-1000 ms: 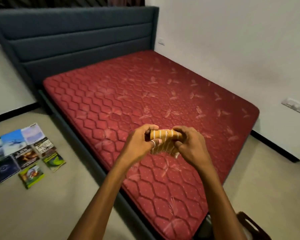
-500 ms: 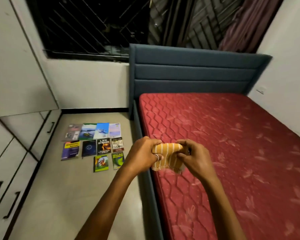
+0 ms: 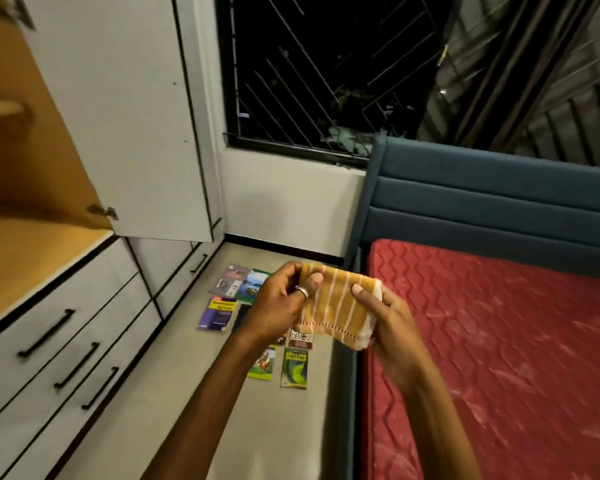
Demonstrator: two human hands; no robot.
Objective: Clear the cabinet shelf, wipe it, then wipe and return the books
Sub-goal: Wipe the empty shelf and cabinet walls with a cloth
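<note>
Compared with half a second ago, the view has swung left: the open cabinet (image 3: 42,188) now fills the left edge, where before only white doors and drawers showed, and the bed has slid toward the right. The cloth (image 3: 338,311), bunched between the hands earlier, is now drawn out wider between them.

At far left the cabinet shelf (image 3: 25,265) shows a bare orange-brown surface, with a second shelf edge (image 3: 0,109) above it, blurred. Its white door (image 3: 125,116) stands swung open. Below sit white drawers (image 3: 66,337) with black bar handles, all closed.

On the floor (image 3: 174,393) beside the drawers lie the books (image 3: 293,367), flat, covers up, in rows; several are hidden behind the hands.

The left hand (image 3: 278,306), a ring on its thumb, pinches the left end of the orange, white-striped cloth, fingers curled round it. The right hand (image 3: 388,327) grips the right end, thumb on top and fingers wrapped beneath. The cloth is held in the air above the books and the bed's edge.

To the right stand the barred window (image 3: 326,81), the blue headboard (image 3: 499,206) and the red mattress (image 3: 499,358).
</note>
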